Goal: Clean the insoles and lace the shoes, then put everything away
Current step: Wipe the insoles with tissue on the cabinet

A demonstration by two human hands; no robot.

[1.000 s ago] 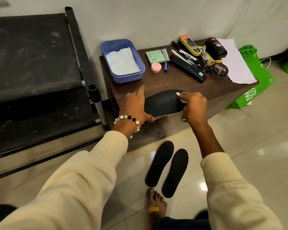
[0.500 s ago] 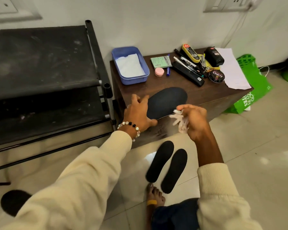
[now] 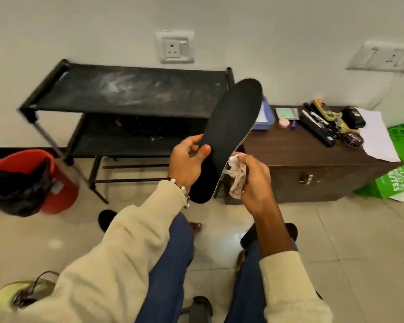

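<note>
- Insole (image 3: 233,127): black, pale edge.
- Cloth (image 3: 237,177): off-white.
- Sleeves (image 3: 117,264): cream; trousers (image 3: 173,271): blue.
- Bracelet (image 3: 181,186): white and dark beads.
- Bucket (image 3: 56,183) at 9 o'clock: red, black liner.
- Rack (image 3: 126,94): black, white smudges.
- Cabinet (image 3: 313,169): dark brown.
- Tub (image 3: 265,117): blue.
- Bag (image 3: 401,159) at 3 o'clock: green, white lettering.
- Shoe (image 3: 12,297) at 8 o'clock: yellow-green.

Insole (image 3: 231,127) — off cabinet (image 3: 301,157) (now upright)

Dark wooden cabinet (image 3: 313,157) against wall carries blue tub (image 3: 265,117) at its left end, then rightward a green card (image 3: 286,113), pink jar (image 3: 284,123), black case (image 3: 316,131), polish tin (image 3: 352,140), white paper (image 3: 376,136); black rack (image 3: 126,94) just left of cabinet.
</note>
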